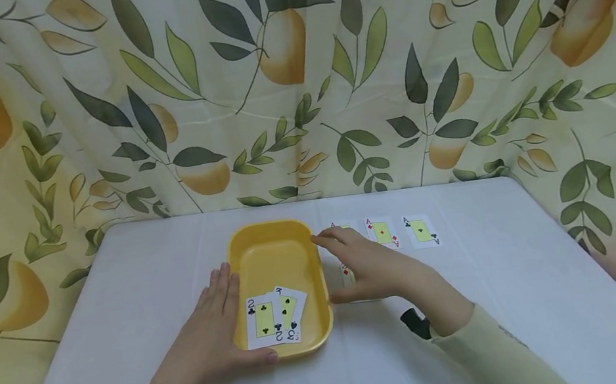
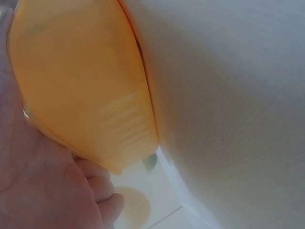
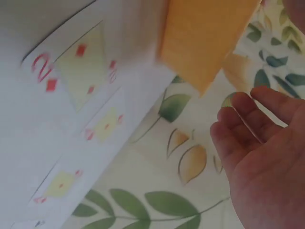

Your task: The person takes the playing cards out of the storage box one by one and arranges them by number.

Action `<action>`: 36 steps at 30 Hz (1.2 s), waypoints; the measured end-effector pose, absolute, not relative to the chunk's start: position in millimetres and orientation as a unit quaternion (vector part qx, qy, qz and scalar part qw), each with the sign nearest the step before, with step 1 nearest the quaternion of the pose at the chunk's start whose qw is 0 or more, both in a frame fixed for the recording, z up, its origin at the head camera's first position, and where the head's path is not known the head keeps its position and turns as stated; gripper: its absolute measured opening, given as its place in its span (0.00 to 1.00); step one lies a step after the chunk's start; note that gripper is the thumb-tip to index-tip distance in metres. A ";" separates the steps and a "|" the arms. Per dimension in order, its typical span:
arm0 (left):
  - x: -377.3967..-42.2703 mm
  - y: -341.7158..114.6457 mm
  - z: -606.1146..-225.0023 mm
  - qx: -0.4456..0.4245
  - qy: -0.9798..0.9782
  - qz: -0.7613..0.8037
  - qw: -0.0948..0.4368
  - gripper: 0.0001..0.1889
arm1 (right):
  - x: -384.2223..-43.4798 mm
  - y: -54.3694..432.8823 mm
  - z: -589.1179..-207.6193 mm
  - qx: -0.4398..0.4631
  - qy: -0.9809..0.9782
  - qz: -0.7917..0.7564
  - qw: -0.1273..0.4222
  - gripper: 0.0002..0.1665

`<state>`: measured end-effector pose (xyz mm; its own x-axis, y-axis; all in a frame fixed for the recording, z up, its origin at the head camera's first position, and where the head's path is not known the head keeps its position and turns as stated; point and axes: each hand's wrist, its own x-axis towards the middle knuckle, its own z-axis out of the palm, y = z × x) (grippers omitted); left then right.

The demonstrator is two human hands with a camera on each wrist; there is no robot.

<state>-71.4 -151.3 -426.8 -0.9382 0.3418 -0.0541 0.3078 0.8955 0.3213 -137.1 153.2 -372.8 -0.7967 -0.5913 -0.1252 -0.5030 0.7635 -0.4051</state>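
Observation:
A yellow tray [image 1: 274,237] rests on the white table. Inside its near part lie a two of clubs [image 1: 262,325] and an overlapping spade card [image 1: 295,303]. My left hand [image 1: 214,325] lies along the tray's left side, fingers straight, thumb at the near edge. By the right side is my right hand [image 1: 375,265], its fingers extended and thumb apart; in the right wrist view no object is in its palm. Partly covered by this hand in the head view is a two of diamonds [image 3: 78,67], lying on the table.
Right of the tray, toward the table's far edge, a row of cards includes an ace of diamonds [image 1: 381,233] and an ace of clubs [image 1: 421,231]. Another red ace is partly hidden by the right hand. A fruit-patterned curtain [image 1: 275,130] hangs behind the table.

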 end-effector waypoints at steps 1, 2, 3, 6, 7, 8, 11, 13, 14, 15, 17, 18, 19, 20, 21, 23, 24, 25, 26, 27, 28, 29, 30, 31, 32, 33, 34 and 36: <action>-71.5 -151.2 -426.9 0.168 0.972 0.157 0.054 0.79 | -136.0 148.8 -372.4 -0.299 0.929 -0.178 0.123 0.58; -71.6 -151.2 -427.1 0.169 0.971 0.158 0.054 0.79 | -134.9 144.5 -372.1 -0.304 0.928 -0.176 0.124 0.58; -71.6 -151.2 -427.1 0.171 0.971 0.159 0.053 0.79 | -133.7 140.4 -372.2 -0.309 0.926 -0.175 0.127 0.58; -71.4 -151.3 -426.9 0.173 0.970 0.160 0.052 0.78 | -130.9 128.5 -374.0 -0.326 0.920 -0.171 0.133 0.58; -71.3 -151.3 -426.8 0.173 0.971 0.159 0.052 0.78 | -130.0 124.6 -374.8 -0.331 0.918 -0.171 0.136 0.57; -71.2 -151.3 -426.7 0.173 0.971 0.158 0.052 0.78 | -129.3 120.9 -375.6 -0.336 0.916 -0.169 0.139 0.57; -71.3 -151.0 -426.4 0.172 0.971 0.156 0.051 0.78 | -128.1 110.1 -378.9 -0.352 0.910 -0.166 0.146 0.57; -71.5 -150.8 -426.3 0.173 0.971 0.155 0.050 0.78 | -127.3 103.1 -381.1 -0.359 0.906 -0.165 0.149 0.57; -71.6 -150.6 -426.1 0.174 0.971 0.156 0.050 0.78 | -127.1 99.6 -382.1 -0.365 0.905 -0.161 0.148 0.57; -71.7 -150.5 -425.9 0.175 0.971 0.157 0.050 0.78 | -126.7 96.0 -383.0 -0.371 0.903 -0.157 0.148 0.57; -71.5 -150.5 -425.4 0.177 0.970 0.159 0.050 0.78 | -126.4 88.5 -385.3 -0.383 0.900 -0.149 0.148 0.57; -71.3 -150.7 -425.0 0.177 0.970 0.158 0.049 0.78 | -126.0 84.8 -386.4 -0.387 0.898 -0.144 0.149 0.57; -71.0 -150.9 -424.7 0.177 0.970 0.158 0.049 0.78 | -125.9 81.0 -387.6 -0.393 0.897 -0.139 0.149 0.57; -70.8 -151.3 -424.4 0.177 0.970 0.157 0.048 0.78 | -125.7 77.3 -389.0 -0.395 0.896 -0.135 0.151 0.57; -70.5 -151.9 -424.2 0.177 0.970 0.156 0.047 0.78 | -125.7 73.6 -390.8 -0.398 0.895 -0.131 0.152 0.57; -70.1 -152.7 -424.1 0.178 0.971 0.155 0.046 0.78 | -125.2 66.9 -394.4 -0.400 0.896 -0.119 0.153 0.56; -70.0 -153.1 -424.3 0.180 0.971 0.153 0.046 0.78 | -124.9 64.0 -396.2 -0.403 0.895 -0.112 0.153 0.56; -70.1 -153.3 -424.5 0.182 0.970 0.153 0.045 0.78 | -124.6 61.3 -397.9 -0.407 0.895 -0.105 0.151 0.56; -70.1 -153.8 -424.8 0.185 0.970 0.152 0.043 0.78 | -124.2 58.9 -399.7 -0.410 0.894 -0.096 0.150 0.56; -70.1 -153.9 -425.1 0.187 0.970 0.152 0.042 0.78 | -123.9 56.6 -401.6 -0.415 0.893 -0.088 0.150 0.56; -70.1 -154.0 -425.4 0.189 0.969 0.151 0.041 0.77 | -123.7 54.6 -403.4 -0.418 0.892 -0.081 0.151 0.56; -70.2 -154.1 -425.6 0.191 0.969 0.151 0.040 0.77 | -123.3 52.7 -404.8 -0.422 0.891 -0.075 0.152 0.55; -70.2 -154.2 -425.7 0.192 0.969 0.151 0.040 0.77 | -122.9 50.9 -406.1 -0.423 0.890 -0.070 0.155 0.55; -70.2 -154.4 -425.7 0.194 0.969 0.151 0.038 0.77 | -122.4 49.2 -407.2 -0.424 0.889 -0.066 0.157 0.55; -70.2 -154.4 -425.8 0.194 0.969 0.150 0.038 0.77 | -121.9 47.5 -408.3 -0.425 0.889 -0.061 0.159 0.55; -70.1 -154.4 -425.8 0.195 0.968 0.150 0.038 0.76 | -121.5 46.1 -409.3 -0.425 0.889 -0.057 0.159 0.55; -70.1 -154.4 -426.0 0.195 0.968 0.151 0.038 0.76 | -120.8 45.0 -410.2 -0.427 0.889 -0.053 0.158 0.55; -70.0 -154.4 -426.4 0.197 0.968 0.150 0.035 0.76 | -119.7 43.2 -412.3 -0.430 0.889 -0.041 0.150 0.55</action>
